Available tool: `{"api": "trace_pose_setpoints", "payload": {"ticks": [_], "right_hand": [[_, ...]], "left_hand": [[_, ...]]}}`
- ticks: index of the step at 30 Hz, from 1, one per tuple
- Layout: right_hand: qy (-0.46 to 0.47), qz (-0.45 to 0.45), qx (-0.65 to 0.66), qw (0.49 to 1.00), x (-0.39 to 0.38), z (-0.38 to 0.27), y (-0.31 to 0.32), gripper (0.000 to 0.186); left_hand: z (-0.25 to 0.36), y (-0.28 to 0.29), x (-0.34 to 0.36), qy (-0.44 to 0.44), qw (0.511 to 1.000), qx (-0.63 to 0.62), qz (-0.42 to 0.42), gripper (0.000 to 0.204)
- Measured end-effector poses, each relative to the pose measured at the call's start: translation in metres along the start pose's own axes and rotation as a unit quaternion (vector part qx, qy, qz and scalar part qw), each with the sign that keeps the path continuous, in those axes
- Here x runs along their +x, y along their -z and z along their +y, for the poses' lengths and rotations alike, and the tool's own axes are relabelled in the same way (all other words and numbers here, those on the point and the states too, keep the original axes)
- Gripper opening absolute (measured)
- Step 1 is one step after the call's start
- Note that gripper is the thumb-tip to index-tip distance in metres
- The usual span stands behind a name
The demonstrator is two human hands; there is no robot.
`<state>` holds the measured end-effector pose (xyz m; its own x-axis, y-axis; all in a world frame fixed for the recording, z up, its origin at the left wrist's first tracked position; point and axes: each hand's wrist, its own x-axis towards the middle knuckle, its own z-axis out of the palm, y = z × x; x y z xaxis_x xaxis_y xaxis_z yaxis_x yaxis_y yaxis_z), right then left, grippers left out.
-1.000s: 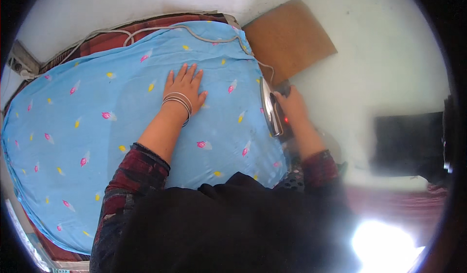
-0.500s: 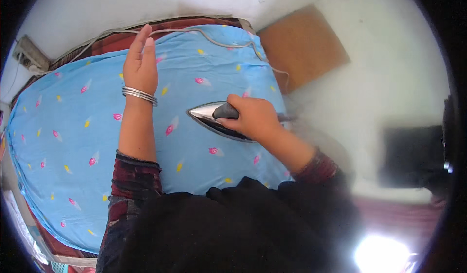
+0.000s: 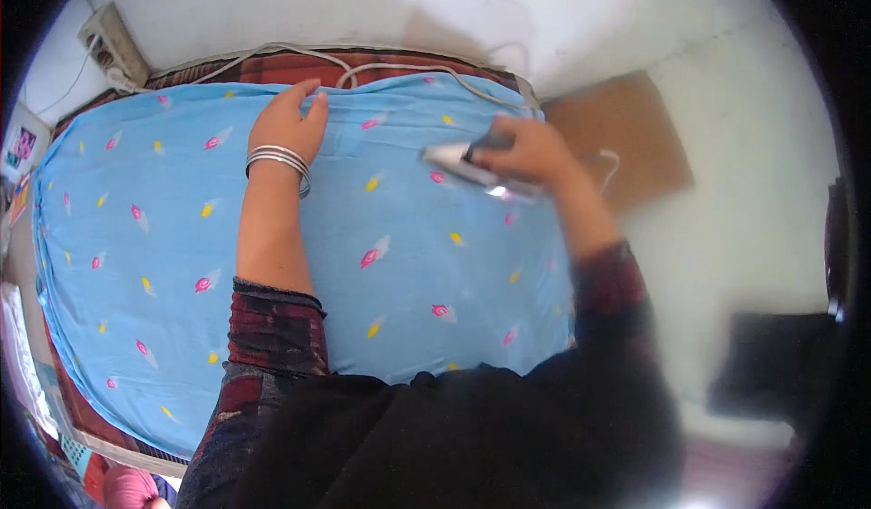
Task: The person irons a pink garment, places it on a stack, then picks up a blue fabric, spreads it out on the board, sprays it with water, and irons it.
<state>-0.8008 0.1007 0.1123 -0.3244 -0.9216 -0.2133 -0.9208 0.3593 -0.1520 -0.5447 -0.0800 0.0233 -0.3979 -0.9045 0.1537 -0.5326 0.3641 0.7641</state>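
Light blue cloth with pink and yellow feather prints lies spread over a table in front of me. My right hand grips the dark handle of a clothes iron, blurred by motion over the cloth's far right part. The iron's tip points left; whether its plate touches the cloth I cannot tell. At the cloth's far edge rests my left hand, bangles on its wrist, with thumb and fingers apart and nothing seen in them. Some small creases run through the fabric to the right of that hand.
A pale cord runs along the far edge from a power strip at the far left. Under the cloth shows a red plaid blanket. A brown board lies on the floor at the right, with a dark object nearer.
My right hand has carried the iron away from me, toward the cloth's far right. My left hand's fingers have spread and now lie at the far edge. The whole view has shifted slightly.
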Motion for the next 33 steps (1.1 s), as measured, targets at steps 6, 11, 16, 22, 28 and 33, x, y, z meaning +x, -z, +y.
{"api": "trace_pose_setpoints", "payload": {"ticks": [6, 11, 16, 22, 28, 33], "right_hand": [[0.117, 0.096, -0.057, 0.987, 0.011, -0.058, -0.026, 0.045], [0.021, 0.206, -0.05, 0.977, 0.098, -0.019, -0.011, 0.054], [-0.001, 0.173, -0.062, 0.983, 0.1, -0.031, -0.001, 0.061], [0.007, 0.125, -0.047, 0.991, 0.103, -0.028, -0.005, 0.056], [-0.036, 0.169, -0.029, 0.985, 0.127, -0.028, -0.006, 0.058], [0.129, 0.017, -0.015, 0.991, 0.08, -0.051, -0.01, 0.051]], "left_hand": [[-0.034, -0.015, 0.005, -0.003, 0.982, 0.191, -0.009, 0.039], [-0.025, -0.027, 0.008, -0.028, 0.976, 0.214, 0.033, 0.04], [0.014, -0.019, 0.042, 0.01, 0.937, 0.334, -0.104, 0.039], [0.001, -0.02, 0.062, -0.064, 0.917, 0.367, -0.143, 0.033], [-0.015, -0.022, 0.082, -0.05, 0.949, 0.294, -0.105, 0.032], [-0.031, -0.025, 0.088, -0.062, 0.946, 0.31, -0.07, 0.026]]}}
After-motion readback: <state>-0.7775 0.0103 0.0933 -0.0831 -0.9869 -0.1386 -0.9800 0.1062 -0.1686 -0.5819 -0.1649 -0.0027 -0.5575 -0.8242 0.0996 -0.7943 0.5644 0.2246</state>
